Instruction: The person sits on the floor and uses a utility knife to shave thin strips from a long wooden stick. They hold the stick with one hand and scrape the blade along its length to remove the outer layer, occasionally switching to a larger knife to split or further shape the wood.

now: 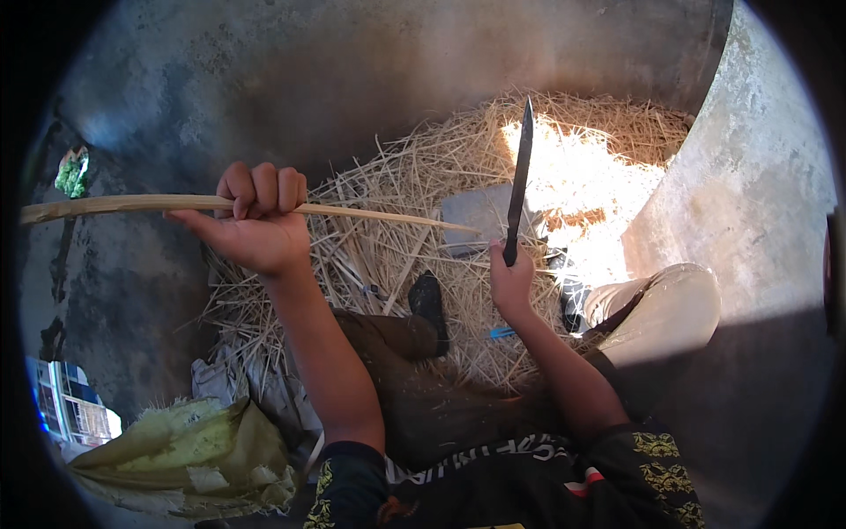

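My left hand [260,220] is closed around a long pale wooden stick [115,205] that runs level from the far left edge and tapers to a sharp point near the middle. My right hand [511,280] grips the handle of a long dark knife [520,172], its blade pointing up and away over the straw. The stick's tip ends just left of the blade. Both forearms come up from the lower edge, with dark patterned sleeves at the elbows.
A heap of dry straw [414,185] covers the ground ahead, partly in bright sun. A grey flat slab [476,216] lies in it. A curved concrete wall [758,185] stands on the right. A yellowish sack [189,458] lies at the lower left. My dark shoe [429,300] rests on the straw.
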Available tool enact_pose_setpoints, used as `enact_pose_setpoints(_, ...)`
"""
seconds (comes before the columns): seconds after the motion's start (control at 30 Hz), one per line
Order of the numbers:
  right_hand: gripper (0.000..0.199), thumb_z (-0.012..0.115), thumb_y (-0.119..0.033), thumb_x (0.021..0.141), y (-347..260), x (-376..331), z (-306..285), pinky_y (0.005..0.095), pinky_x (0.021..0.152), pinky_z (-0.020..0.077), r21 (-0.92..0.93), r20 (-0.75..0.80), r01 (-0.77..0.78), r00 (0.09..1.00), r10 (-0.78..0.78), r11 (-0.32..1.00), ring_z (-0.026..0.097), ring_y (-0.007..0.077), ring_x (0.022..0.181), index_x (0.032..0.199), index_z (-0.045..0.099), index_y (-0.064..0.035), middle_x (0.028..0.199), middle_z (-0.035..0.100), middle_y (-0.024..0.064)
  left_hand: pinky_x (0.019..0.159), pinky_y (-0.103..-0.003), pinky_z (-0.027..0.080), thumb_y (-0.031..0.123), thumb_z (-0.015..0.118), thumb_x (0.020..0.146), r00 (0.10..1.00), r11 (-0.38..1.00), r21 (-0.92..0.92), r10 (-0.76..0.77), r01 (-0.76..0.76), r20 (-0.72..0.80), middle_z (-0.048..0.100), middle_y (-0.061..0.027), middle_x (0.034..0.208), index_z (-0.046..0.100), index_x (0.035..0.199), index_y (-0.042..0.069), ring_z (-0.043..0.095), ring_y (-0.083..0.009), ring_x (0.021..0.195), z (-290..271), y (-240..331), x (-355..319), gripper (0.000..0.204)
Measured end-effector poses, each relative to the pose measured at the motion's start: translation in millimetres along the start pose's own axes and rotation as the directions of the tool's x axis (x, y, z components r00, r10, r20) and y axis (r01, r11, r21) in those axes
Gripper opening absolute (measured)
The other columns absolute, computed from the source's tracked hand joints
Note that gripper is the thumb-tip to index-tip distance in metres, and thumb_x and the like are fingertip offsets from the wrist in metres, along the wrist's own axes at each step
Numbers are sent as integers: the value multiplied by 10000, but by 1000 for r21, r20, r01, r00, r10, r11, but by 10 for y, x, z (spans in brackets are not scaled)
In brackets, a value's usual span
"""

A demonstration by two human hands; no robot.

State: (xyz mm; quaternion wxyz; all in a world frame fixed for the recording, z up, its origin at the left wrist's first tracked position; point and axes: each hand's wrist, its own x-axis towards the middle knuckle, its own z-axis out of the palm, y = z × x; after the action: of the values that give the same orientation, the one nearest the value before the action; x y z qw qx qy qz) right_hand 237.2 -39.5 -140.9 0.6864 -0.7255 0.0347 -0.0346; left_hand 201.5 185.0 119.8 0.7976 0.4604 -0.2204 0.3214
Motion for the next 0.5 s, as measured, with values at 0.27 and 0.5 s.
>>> enact_pose_setpoints(0.27, 411, 642, -376, 862, 1337, -47, -128, 488, 815, 511, -568, 220, -305, 839, 498, 765, 685, 408, 905, 939, 654, 28, 856, 696, 221, 481, -300, 96, 892, 373, 818, 1000, 1000, 25, -15, 15, -24, 159, 49, 496, 195, 633, 192, 102, -99, 477, 42, -1, -15, 746)
enact_pose_setpoints(0.5, 409, 653, -265, 835, 782, -63, -185, 516, 930, 464, -780, -14, -59, 997, 77, 623, 583, 392, 1110, 1147, 584, -10, 1132, 612, 227, 463, -294, 108, 760, 416, 922, 999, 995, 82, 48, -48, -5, 175, 51, 497, 213, 612, 183, 120, -95, 458, -30, 12, -13, 686)
